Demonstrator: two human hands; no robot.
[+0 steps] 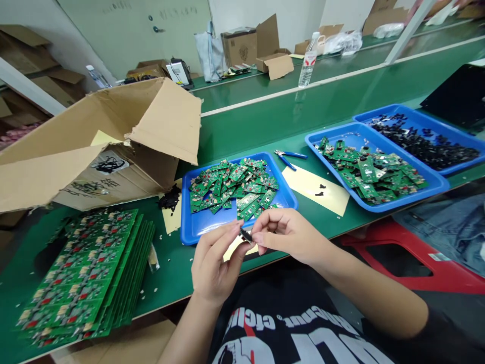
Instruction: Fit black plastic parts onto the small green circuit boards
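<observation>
Both hands meet just in front of the middle blue tray (188, 222). Between the fingertips is a small black part (246, 235), with a thin light edge showing beneath it; whether that edge belongs to a circuit board I cannot tell. My left hand (217, 260) is closed in a pinch on the part from the left. From the right, the thumb and bent fingers of my right hand (286, 235) pinch at its other end. A heap of small green circuit boards (237, 184) fills much of the tray behind them.
Stacked green board panels (87, 273) stand left, below an open cardboard box (125, 177). Blue-handled cutters (290, 157) lie behind a yellow paper (322, 189) bearing black bits. A right tray (401, 205) holds boards; another tray (462, 167) holds black parts. A red stool (428, 275) stands right.
</observation>
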